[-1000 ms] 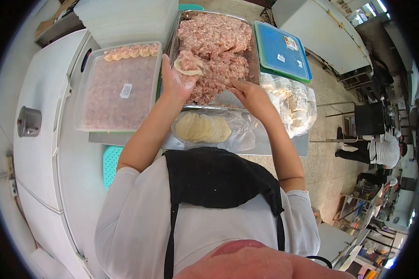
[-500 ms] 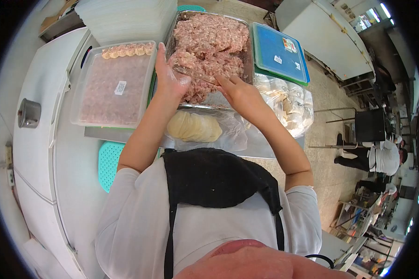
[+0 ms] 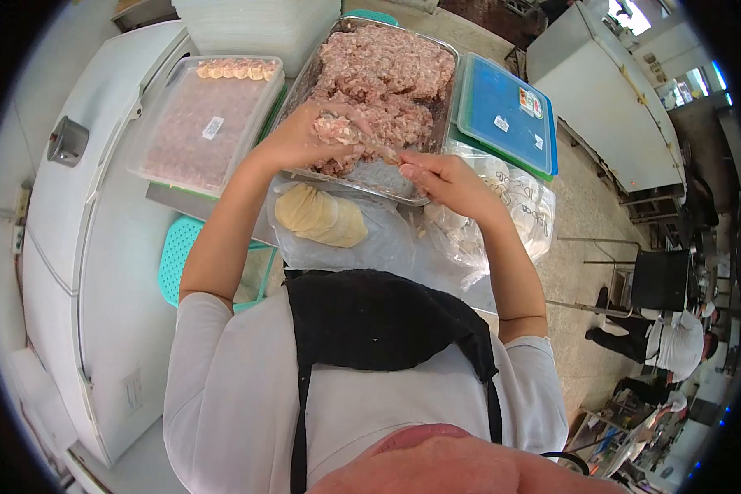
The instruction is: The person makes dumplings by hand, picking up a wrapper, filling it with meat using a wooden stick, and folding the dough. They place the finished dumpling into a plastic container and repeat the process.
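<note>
We see the left hand [image 3: 298, 138], opener moments ago, now curled around a meat portion [image 3: 334, 130] over the metal tray [image 3: 372, 174], apparently cupping it for shaping. The right hand [image 3: 454, 188] pinches the slender tool [image 3: 380, 150] reaching toward it.

On my camera feed, coarse pink minced meat [image 3: 387, 62] is heaped in the metal tray [image 3: 379, 174], its near end partly bare. Over that tray's near left part, I see a smaller meat lump [image 3: 335, 129] cupped in the left hand [image 3: 300, 136]; the thin spatula [image 3: 380, 149] slants from it to the right hand [image 3: 449, 181]. Pale round wrappers [image 3: 321, 216] overlap just before the tray.
</note>
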`<state>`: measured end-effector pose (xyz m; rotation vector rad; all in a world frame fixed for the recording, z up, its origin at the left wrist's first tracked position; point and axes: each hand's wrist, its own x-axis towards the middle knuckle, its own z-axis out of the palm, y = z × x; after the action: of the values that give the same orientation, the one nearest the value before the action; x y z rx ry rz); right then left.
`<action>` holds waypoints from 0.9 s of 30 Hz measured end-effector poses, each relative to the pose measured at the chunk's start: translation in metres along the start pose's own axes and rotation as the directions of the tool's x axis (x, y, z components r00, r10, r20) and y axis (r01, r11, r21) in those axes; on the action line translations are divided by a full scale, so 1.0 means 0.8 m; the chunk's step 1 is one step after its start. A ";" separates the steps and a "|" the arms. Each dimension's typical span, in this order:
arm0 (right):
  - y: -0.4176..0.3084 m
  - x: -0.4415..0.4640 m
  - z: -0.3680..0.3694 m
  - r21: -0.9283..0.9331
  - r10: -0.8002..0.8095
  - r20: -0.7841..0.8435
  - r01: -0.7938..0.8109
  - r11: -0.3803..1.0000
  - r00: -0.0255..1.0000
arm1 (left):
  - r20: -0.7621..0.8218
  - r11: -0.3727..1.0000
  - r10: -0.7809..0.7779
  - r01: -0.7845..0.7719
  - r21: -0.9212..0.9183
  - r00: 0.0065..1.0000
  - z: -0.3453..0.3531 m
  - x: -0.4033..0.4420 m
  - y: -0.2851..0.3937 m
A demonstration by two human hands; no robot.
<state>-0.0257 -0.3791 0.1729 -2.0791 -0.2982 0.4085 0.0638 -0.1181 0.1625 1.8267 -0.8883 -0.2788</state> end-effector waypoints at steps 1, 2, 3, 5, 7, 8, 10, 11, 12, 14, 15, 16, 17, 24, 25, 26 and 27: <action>0.013 0.005 0.002 0.052 0.013 0.045 -0.015 0.999 0.999 | 0.110 0.996 -0.073 0.067 0.060 0.991 -0.001 0.001 0.008; 0.023 0.010 0.004 0.051 0.005 0.055 -0.008 0.999 0.998 | 0.099 0.995 -0.079 0.073 0.064 0.992 0.000 0.001 0.010; 0.035 0.015 0.006 0.046 0.015 0.084 -0.019 0.999 0.996 | 0.134 0.993 -0.043 0.028 0.113 0.990 0.002 0.000 0.011; 0.075 0.033 0.008 0.039 0.018 0.120 -0.023 0.999 0.993 | 0.162 0.986 -0.014 -0.013 0.167 0.987 0.009 -0.002 0.003; 0.114 0.052 0.005 -0.166 -0.371 0.021 0.369 0.914 0.928 | 0.019 0.916 -0.048 0.037 0.399 0.999 0.030 -0.009 -0.031; 0.121 0.055 -0.003 -0.162 -0.375 0.023 0.374 0.913 0.927 | 0.016 0.914 -0.052 0.041 0.403 0.998 0.033 -0.009 -0.045; 0.100 0.055 -0.020 -0.507 -0.442 -0.064 0.352 0.786 0.895 | -0.087 0.977 -0.200 0.205 0.054 0.976 0.036 -0.005 -0.068; 0.088 0.048 -0.015 -0.508 -0.449 -0.059 0.361 0.782 0.891 | -0.095 0.977 -0.200 0.206 0.058 0.975 0.041 -0.005 -0.081; 0.072 0.037 -0.001 -0.555 -0.449 -0.170 0.291 0.779 0.877 | -0.170 0.959 -0.282 0.279 -0.047 0.944 0.045 -0.007 -0.093; 0.069 0.040 0.015 -0.592 -0.452 -0.270 0.224 0.774 0.850 | -0.243 0.927 -0.370 0.339 -0.160 0.897 0.043 -0.007 -0.096; 0.087 0.050 0.024 -0.590 -0.443 -0.232 0.237 0.772 0.866 | -0.176 0.905 -0.424 0.408 -0.117 0.889 0.042 -0.006 -0.090; 0.106 0.057 0.031 -0.586 -0.427 -0.198 0.242 0.773 0.882 | -0.103 0.878 -0.478 0.473 -0.069 0.872 0.044 -0.007 -0.085; 0.122 0.067 0.024 -0.602 -0.372 -0.185 0.195 0.775 0.910 | -0.100 0.879 -0.477 0.472 -0.071 0.873 0.048 -0.011 -0.079; 0.089 0.016 -0.040 -0.419 -0.150 -0.200 0.053 0.906 0.968 | -0.217 0.974 -0.209 0.222 0.038 0.954 0.034 -0.031 -0.026; 0.074 0.008 -0.041 -0.423 -0.146 -0.202 0.048 0.905 0.968 | -0.200 0.984 -0.156 0.169 0.051 0.967 0.031 -0.029 -0.012; 0.058 0.000 -0.038 -0.298 -0.145 -0.163 0.091 0.950 0.976 | -0.196 0.985 -0.152 0.165 0.047 0.969 0.030 -0.027 -0.017; 0.049 -0.006 -0.032 -0.166 -0.148 -0.127 0.126 0.978 0.981 | -0.184 0.984 -0.111 0.134 0.116 0.977 0.029 -0.022 -0.026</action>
<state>-0.0180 -0.4207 0.1521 -2.2123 -0.3989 0.1598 0.0476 -0.1183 0.1309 1.9955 -0.6835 -0.1357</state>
